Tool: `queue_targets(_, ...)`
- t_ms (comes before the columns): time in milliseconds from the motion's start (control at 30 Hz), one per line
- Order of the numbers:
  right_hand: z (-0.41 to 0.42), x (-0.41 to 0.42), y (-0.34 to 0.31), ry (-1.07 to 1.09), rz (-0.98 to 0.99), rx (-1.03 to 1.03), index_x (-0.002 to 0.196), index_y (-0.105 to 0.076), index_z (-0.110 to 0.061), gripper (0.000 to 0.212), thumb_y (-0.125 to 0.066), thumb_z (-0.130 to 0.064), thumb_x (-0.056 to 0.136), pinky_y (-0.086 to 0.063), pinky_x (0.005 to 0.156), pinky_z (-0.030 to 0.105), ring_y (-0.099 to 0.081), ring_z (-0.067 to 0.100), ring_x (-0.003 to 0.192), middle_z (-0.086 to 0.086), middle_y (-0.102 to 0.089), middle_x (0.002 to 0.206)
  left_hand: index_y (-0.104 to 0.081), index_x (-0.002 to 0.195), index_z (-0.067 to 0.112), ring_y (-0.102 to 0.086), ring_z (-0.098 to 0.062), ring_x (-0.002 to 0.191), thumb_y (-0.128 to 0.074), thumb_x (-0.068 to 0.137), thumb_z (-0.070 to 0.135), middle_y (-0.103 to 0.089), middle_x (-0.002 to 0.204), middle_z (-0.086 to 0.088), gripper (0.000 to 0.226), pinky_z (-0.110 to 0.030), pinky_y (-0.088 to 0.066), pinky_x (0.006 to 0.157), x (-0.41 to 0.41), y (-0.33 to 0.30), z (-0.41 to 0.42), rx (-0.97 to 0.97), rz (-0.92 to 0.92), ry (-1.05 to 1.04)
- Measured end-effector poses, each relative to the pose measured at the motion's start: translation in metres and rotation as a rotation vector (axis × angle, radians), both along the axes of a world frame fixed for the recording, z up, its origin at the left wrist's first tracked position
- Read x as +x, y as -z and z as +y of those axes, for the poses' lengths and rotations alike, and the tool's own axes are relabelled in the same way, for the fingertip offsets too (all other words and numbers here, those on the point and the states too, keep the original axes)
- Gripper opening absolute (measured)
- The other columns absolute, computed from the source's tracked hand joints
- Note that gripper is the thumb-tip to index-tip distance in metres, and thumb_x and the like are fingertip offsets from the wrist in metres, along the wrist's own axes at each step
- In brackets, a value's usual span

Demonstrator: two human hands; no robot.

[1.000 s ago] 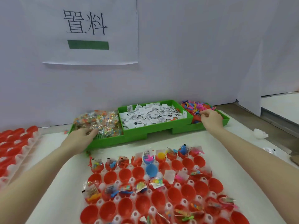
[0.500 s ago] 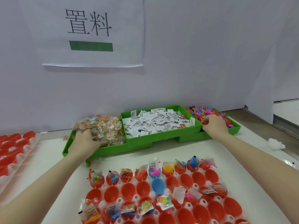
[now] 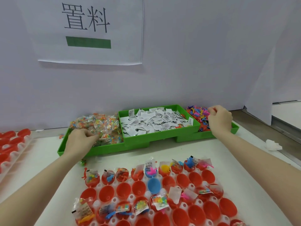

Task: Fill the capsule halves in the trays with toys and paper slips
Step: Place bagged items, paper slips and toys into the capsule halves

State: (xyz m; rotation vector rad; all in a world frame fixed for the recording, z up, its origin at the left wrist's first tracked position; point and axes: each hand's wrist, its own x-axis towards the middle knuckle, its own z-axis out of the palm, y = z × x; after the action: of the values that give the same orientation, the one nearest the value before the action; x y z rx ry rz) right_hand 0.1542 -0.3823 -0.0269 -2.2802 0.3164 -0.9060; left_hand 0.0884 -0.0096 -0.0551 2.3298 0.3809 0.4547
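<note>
A clear tray of red capsule halves (image 3: pixel 138 190) lies in front of me; several hold toys, bead packets and paper slips, and one blue half (image 3: pixel 154 185) sits among them. Behind it stand three green bins: bead packets (image 3: pixel 101 126) on the left, white paper slips (image 3: pixel 156 123) in the middle, small coloured plastic toys (image 3: pixel 197 112) on the right. My left hand (image 3: pixel 79 142) grips clear bead packets in the left bin. My right hand (image 3: pixel 219 119) is curled over the toy bin, fingertips pinched together on a small reddish toy.
A second tray of red capsule halves (image 3: pixel 11 144) lies at the far left. A crumpled white scrap (image 3: pixel 273 144) sits on the table at right. A white wall with a printed sign (image 3: pixel 91 30) rises behind the bins. The table edge runs along the right.
My left hand has closed on bead packets in the left bin. My right hand has lifted slightly over the toy bin with its fingers pinched. The camera has tilted up a little.
</note>
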Motion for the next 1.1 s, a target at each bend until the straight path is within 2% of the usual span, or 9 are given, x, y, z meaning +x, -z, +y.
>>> queue_targets(200,0.027,-0.002,-0.020,-0.197,-0.024,0.082,0.103,-0.057,0.000,0.024,-0.038,0.006,0.090,-0.036,0.067,0.027,-0.048,0.015,0.079,0.015,-0.060,0.107,-0.054,0.058,0.006,-0.056,-0.026,0.072,-0.071,0.076,0.010,-0.058,0.064,-0.006,0.025,-0.035,-0.042,0.072,-0.003,-0.005,0.007,-0.220,-0.032,-0.049)
queue_targets(300,0.051,-0.004,-0.027,-0.381,0.100,0.037,0.101,-0.062,-0.003,0.027,-0.038,0.002,0.089,-0.033,0.055,0.012,-0.041,0.004,0.059,0.011,-0.062,0.102,-0.053,0.060,0.008,-0.059,-0.029,0.080,-0.072,0.074,0.006,-0.058,0.067,-0.005,0.024,-0.038,-0.045,0.078,-0.004,-0.006,0.006,-0.254,-0.047,-0.059)
queue_targets(367,0.068,-0.008,-0.026,-0.482,0.256,-0.109,0.102,-0.064,-0.006,0.022,-0.048,-0.010,0.088,-0.035,0.056,0.005,-0.047,0.002,0.062,0.007,-0.062,0.098,-0.053,0.064,0.010,-0.057,-0.028,0.082,-0.072,0.074,0.003,-0.056,0.069,-0.004,0.023,-0.034,-0.042,0.074,-0.004,-0.005,0.005,-0.245,-0.056,-0.056)
queue_targets(500,0.097,-0.016,-0.017,-0.463,0.540,-0.454,0.111,-0.061,-0.007,0.055,-0.064,-0.050,0.077,-0.047,0.084,0.036,-0.059,0.023,0.102,0.007,-0.063,0.112,-0.057,0.089,0.005,-0.056,-0.024,0.079,-0.077,0.071,0.005,-0.058,0.074,-0.005,0.027,-0.032,-0.039,0.071,-0.005,-0.005,0.007,-0.244,-0.056,-0.041)
queue_targets(600,0.102,-0.015,-0.012,-0.428,0.549,-0.412,0.087,-0.067,-0.006,0.048,-0.068,-0.052,0.073,-0.047,0.071,0.032,-0.062,0.026,0.089,0.005,-0.068,0.088,-0.064,0.098,0.003,-0.055,-0.021,0.082,-0.079,0.070,0.015,-0.062,0.085,-0.008,0.034,-0.031,-0.041,0.076,-0.007,-0.004,0.009,-0.218,-0.051,0.010)
queue_targets(700,0.104,-0.013,-0.011,-0.408,0.540,-0.359,0.095,-0.071,-0.004,0.047,-0.072,-0.045,0.072,-0.048,0.073,0.032,-0.064,0.023,0.094,0.007,-0.070,0.104,-0.070,0.099,0.002,-0.054,-0.018,0.083,-0.077,0.072,0.019,-0.063,0.086,-0.006,0.032,-0.029,-0.040,0.078,-0.008,-0.004,0.010,-0.207,-0.088,0.021)
queue_targets(833,0.103,-0.014,-0.010,-0.418,0.502,-0.345,0.086,-0.073,-0.007,0.037,-0.070,-0.043,0.076,-0.045,0.065,0.028,-0.064,0.020,0.086,0.007,-0.070,0.103,-0.072,0.096,0.006,-0.056,-0.011,0.076,-0.075,0.074,0.020,-0.065,0.081,-0.002,0.027,-0.026,-0.039,0.077,-0.009,-0.003,0.012,-0.243,-0.118,0.020)
queue_targets(967,0.102,-0.015,-0.011,-0.466,0.471,-0.291,0.083,-0.072,-0.006,0.052,-0.056,-0.055,0.082,-0.049,0.074,0.032,-0.065,0.023,0.093,0.009,-0.069,0.108,-0.071,0.097,0.003,-0.054,-0.012,0.075,-0.071,0.079,0.019,-0.063,0.082,-0.001,0.024,-0.024,-0.038,0.075,-0.008,-0.003,0.009,-0.230,-0.119,0.012)
queue_targets(1100,0.105,-0.017,-0.016,-0.485,0.564,-0.315,0.095,-0.072,-0.007,0.063,-0.068,-0.063,0.066,-0.050,0.083,0.036,-0.063,0.023,0.100,0.009,-0.068,0.110,-0.069,0.093,0.004,-0.049,-0.004,0.065,-0.067,0.082,0.020,-0.058,0.068,0.006,0.020,-0.021,-0.034,0.058,-0.006,-0.002,0.010,-0.204,-0.120,-0.004)
